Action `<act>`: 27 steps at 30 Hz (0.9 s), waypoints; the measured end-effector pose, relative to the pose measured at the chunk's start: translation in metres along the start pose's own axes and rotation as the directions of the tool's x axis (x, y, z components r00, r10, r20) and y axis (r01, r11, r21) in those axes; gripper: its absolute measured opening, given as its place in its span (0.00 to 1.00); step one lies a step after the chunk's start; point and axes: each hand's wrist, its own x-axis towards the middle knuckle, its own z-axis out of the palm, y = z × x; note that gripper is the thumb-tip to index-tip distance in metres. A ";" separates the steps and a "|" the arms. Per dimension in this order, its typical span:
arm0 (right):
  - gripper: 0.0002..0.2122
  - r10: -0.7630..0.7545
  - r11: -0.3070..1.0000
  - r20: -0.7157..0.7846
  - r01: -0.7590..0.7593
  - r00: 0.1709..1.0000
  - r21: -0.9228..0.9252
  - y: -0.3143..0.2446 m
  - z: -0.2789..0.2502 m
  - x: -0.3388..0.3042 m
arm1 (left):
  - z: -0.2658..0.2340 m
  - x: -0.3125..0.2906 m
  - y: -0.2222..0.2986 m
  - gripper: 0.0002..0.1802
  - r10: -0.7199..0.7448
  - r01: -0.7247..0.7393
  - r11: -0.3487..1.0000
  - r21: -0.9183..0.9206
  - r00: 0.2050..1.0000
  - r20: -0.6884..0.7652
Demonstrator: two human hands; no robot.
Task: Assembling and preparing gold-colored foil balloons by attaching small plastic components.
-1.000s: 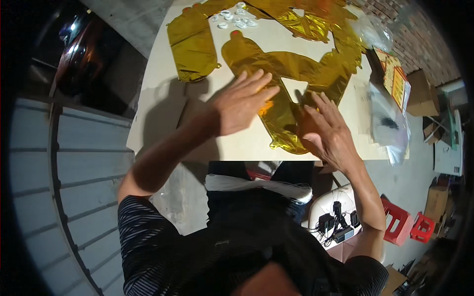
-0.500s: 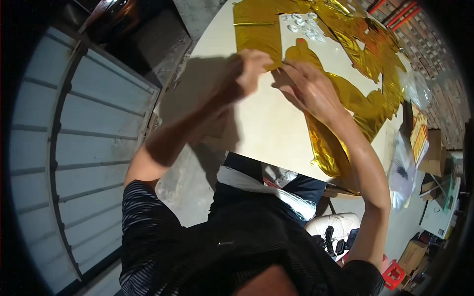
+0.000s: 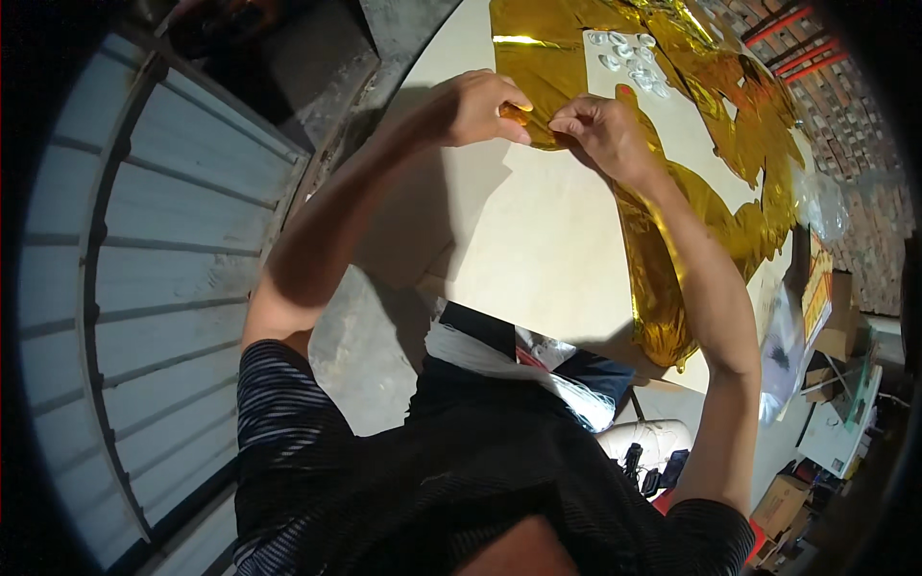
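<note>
A flat, uninflated gold foil balloon [image 3: 540, 72] lies over the far part of the pale tabletop, its near end between my hands. My left hand [image 3: 480, 108] is closed around a crumpled bit of gold foil at that balloon's near left corner. On the other side, my right hand [image 3: 607, 134] pinches with thumb and forefinger at the balloon's near right edge; what sits between those fingertips is too small to make out. Under and beside my right forearm stretches another long gold foil balloon [image 3: 658, 298], reaching to the table's near edge.
Small shiny whitish coiled pieces [image 3: 629, 60] lie beyond my right hand. More gold foil [image 3: 740, 125] covers the table's far right, with clear plastic [image 3: 821, 204] at its rim. A ribbed metal panel [image 3: 182, 202] stands at left, cardboard boxes [image 3: 783, 504] at lower right.
My hands have drawn apart slightly along the foil balloon's near end, and the left fingers now curl round its corner. The whole view has shifted a little.
</note>
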 end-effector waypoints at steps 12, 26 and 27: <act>0.07 -0.233 0.769 0.293 0.360 0.927 -0.529 -0.028 0.001 -0.004 | 0.014 0.000 -0.015 0.14 0.056 -0.048 0.996 0.078 0.993 -0.106; 0.10 -0.225 0.833 0.279 0.333 0.934 -0.441 -0.028 -0.007 -0.005 | 0.008 -0.005 -0.008 0.21 0.064 -0.063 0.997 0.055 0.997 -0.030; 0.09 -0.213 0.809 0.303 0.342 0.929 -0.479 -0.029 -0.004 -0.003 | 0.008 -0.006 -0.009 0.20 0.091 -0.090 0.996 0.020 0.995 -0.052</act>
